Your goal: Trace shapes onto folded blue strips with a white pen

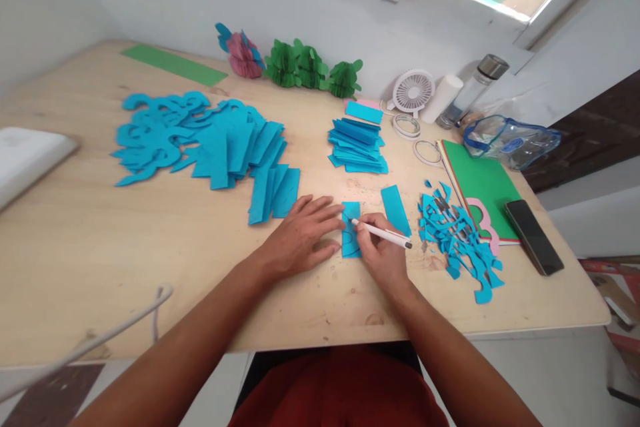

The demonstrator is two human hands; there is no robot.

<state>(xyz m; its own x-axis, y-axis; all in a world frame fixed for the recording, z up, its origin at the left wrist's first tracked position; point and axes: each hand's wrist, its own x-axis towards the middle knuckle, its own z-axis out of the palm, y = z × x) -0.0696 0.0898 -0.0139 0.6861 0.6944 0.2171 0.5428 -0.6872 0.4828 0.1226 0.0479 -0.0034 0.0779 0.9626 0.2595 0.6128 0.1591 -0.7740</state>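
A small blue paper rectangle (351,246) lies on the wooden table, with dark curved lines drawn on it. My right hand (384,255) is closed around a white pen (390,235), whose tip points at the paper's upper part. My left hand (306,235) lies flat with fingers spread, its fingertips at the paper's left edge. Another blue strip (396,209) rests just beyond my right hand. Folded blue pieces (285,193) lie beyond my left hand, beside a pile of curved blue cutouts (163,133).
Stacked blue strips (357,147) lie farther back. To the right are blue scraps (457,230), a green sheet (487,180), a phone (534,237), tape rolls (406,127) and a clear pouch (515,141). A fan (413,91), bottle (473,91) and paper ornaments (283,63) stand by the wall.
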